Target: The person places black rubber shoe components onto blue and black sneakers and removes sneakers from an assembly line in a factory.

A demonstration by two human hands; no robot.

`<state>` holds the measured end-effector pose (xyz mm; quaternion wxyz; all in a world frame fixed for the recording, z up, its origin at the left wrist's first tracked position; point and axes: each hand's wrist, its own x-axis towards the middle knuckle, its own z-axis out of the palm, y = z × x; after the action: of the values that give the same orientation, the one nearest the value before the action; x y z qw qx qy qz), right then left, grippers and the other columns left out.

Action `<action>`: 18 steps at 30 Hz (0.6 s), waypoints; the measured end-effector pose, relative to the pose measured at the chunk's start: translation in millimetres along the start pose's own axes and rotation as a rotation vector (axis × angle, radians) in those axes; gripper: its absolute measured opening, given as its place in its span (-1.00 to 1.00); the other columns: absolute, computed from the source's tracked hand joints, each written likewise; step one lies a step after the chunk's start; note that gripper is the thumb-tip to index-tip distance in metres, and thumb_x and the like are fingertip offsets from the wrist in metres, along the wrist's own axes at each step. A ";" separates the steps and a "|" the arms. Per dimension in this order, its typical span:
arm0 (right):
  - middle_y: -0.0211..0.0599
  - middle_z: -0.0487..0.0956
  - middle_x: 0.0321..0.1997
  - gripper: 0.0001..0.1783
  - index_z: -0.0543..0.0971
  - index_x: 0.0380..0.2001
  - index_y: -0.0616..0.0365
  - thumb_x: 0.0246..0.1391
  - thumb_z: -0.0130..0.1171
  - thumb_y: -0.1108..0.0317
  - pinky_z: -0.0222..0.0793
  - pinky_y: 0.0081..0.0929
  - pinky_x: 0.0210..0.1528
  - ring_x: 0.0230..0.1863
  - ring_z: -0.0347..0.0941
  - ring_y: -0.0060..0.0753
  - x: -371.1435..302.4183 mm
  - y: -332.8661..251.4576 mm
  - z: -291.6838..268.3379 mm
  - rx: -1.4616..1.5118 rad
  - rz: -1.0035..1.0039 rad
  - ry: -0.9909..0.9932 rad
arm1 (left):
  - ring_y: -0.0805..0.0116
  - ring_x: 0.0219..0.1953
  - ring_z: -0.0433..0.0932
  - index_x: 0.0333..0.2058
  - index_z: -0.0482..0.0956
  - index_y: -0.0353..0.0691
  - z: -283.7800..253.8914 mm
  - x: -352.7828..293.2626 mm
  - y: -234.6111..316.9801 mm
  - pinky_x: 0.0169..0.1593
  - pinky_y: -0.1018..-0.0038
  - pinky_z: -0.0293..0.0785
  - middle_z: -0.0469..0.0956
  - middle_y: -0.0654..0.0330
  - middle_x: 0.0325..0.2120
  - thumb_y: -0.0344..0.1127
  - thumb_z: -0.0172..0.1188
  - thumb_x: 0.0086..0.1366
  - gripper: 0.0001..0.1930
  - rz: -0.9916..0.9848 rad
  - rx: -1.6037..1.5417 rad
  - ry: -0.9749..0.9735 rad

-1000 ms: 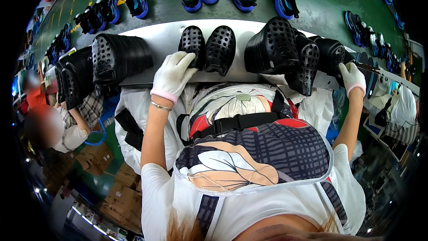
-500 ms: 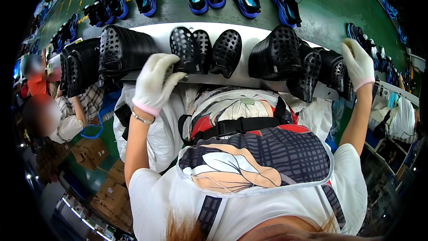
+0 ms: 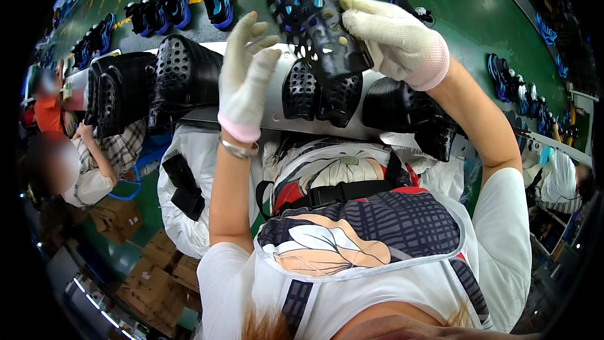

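Up over the far edge of the white bench, my right hand (image 3: 396, 41) in a white knit glove grips a black perforated plastic shoe insert (image 3: 318, 31). The insert is tilted, and sneakers show through its holes. My left hand (image 3: 245, 75), also gloved, is raised just left of it with fingers apart and nothing visible in them. Below the held piece, a black shoe insert (image 3: 299, 91) and another shoe insert (image 3: 340, 102) stand side by side on the bench. A nested stack of inserts (image 3: 185, 75) sits left of my left hand.
More stacked inserts (image 3: 119, 91) stand on the bench's left, others (image 3: 393, 104) under my right forearm. Black-and-blue sneakers (image 3: 220, 3) line the green surface beyond, with more sneakers (image 3: 503, 79) at far right. A co-worker (image 3: 91, 164) sits left, near cardboard boxes (image 3: 151, 289).
My right hand has come inward from the far right and now grips a raised shoe insert. The left hand has moved off the inserts on the bench, up and slightly right.
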<state>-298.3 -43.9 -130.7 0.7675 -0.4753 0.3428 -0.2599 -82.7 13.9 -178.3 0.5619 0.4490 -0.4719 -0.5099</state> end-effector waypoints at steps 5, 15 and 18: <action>-0.22 0.49 -0.07 -0.50 0.33 0.07 0.40 0.16 0.04 0.26 0.42 -0.53 -0.06 -0.08 0.46 -0.47 13.4 17.0 9.5 0.163 0.218 -0.144 | 0.25 0.14 0.35 0.24 0.14 -0.19 15.5 6.0 -11.4 0.19 0.25 0.29 0.37 0.11 0.10 0.04 0.01 0.32 -0.36 -0.232 -0.825 -0.243; 0.10 0.56 -0.30 -0.28 0.48 -0.19 0.31 -0.02 -0.05 -0.24 0.38 -0.20 -0.13 -0.23 0.50 0.07 50.3 25.9 31.9 -1.247 0.272 0.044 | 0.44 -0.49 0.48 -0.35 0.42 -0.18 -1.3 52.0 -54.8 -0.40 0.49 0.46 0.49 0.22 -0.51 -0.24 0.09 0.26 -0.85 -0.395 -0.714 0.181; 0.12 0.57 -0.30 -0.31 0.50 -0.21 0.30 -0.03 -0.05 -0.22 0.40 -0.22 -0.12 -0.21 0.51 0.06 59.1 24.8 28.4 -1.196 0.402 0.087 | 0.51 -0.59 0.43 -0.43 0.42 -0.17 16.4 67.4 -77.6 -0.50 0.56 0.40 0.45 0.29 -0.61 -0.15 0.14 0.24 -0.78 -0.373 -0.724 0.300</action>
<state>-237.3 -60.8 -160.8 0.3884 -0.7374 0.5422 0.1067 -108.2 -59.7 -247.4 0.6437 0.3696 -0.0864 -0.6646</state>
